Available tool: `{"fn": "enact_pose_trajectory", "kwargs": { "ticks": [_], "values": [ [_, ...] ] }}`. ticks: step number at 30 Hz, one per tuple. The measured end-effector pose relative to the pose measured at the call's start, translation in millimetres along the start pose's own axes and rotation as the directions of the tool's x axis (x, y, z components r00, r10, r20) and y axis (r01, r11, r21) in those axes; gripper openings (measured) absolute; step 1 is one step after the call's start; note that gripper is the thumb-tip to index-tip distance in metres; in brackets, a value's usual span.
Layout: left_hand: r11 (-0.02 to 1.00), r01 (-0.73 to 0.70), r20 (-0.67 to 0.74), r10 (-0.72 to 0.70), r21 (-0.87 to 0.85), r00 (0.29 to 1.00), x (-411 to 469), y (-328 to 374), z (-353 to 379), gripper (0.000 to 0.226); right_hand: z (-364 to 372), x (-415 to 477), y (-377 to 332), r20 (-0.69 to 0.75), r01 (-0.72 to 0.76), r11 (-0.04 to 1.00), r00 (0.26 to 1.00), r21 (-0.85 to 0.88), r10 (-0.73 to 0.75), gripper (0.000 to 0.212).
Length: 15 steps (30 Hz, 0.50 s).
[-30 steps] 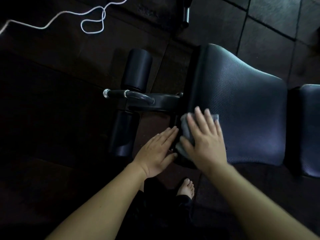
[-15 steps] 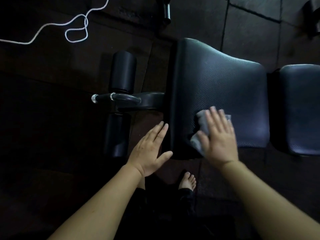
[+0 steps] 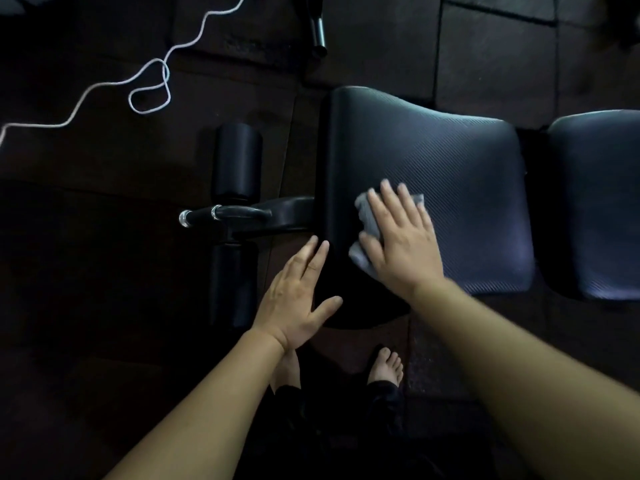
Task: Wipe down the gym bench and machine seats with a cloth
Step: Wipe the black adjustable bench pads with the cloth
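A black textured bench seat pad [image 3: 450, 168] lies across the middle of the view, with a second pad [image 3: 599, 202] to its right. My right hand [image 3: 401, 244] lies flat on a grey cloth [image 3: 367, 216] and presses it onto the near left part of the seat. Part of the cloth is hidden under my palm. My left hand [image 3: 298, 296] rests open, fingers together, against the seat's dark left edge and holds nothing.
Two black foam leg rollers [image 3: 237, 161] and a chrome-tipped bar [image 3: 221, 216] stick out left of the seat. A white cord [image 3: 149, 88] loops on the dark floor tiles at upper left. My bare feet [image 3: 384, 367] stand below the seat.
My right hand has slid the cloth from the seat's left edge out to the right, then back left and farther from me. My left hand has stayed at the left edge.
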<state>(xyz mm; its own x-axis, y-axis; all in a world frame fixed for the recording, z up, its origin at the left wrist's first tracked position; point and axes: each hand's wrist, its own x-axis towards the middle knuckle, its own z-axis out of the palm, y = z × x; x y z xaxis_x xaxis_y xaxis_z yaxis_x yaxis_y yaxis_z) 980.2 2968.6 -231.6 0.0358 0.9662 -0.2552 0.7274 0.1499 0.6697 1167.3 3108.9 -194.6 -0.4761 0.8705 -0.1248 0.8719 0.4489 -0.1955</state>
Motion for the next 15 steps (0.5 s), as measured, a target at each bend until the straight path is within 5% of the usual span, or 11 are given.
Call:
{"fn": "enact_pose_trajectory", "kwargs": {
  "ticks": [5,12,15],
  "values": [
    [0.999,0.017,-0.017,-0.017,-0.034,1.000,0.8,0.8,2.1,0.091,-1.7,39.6,-10.1,-0.010,-0.096,0.995,0.995,0.013,0.096,0.076],
    [1.000,0.023,-0.034,-0.023,-0.017,0.999,14.0,5.3,-3.4,0.093,-1.8,5.7,0.4,0.049,0.297,0.955,0.954,-0.027,-0.295,0.071],
    [0.999,0.035,-0.039,-0.037,-0.041,0.999,16.8,7.0,-4.7,0.092,-12.6,87.8,20.8,0.001,0.142,0.990,0.990,-0.020,-0.142,0.072]
  ]
}}
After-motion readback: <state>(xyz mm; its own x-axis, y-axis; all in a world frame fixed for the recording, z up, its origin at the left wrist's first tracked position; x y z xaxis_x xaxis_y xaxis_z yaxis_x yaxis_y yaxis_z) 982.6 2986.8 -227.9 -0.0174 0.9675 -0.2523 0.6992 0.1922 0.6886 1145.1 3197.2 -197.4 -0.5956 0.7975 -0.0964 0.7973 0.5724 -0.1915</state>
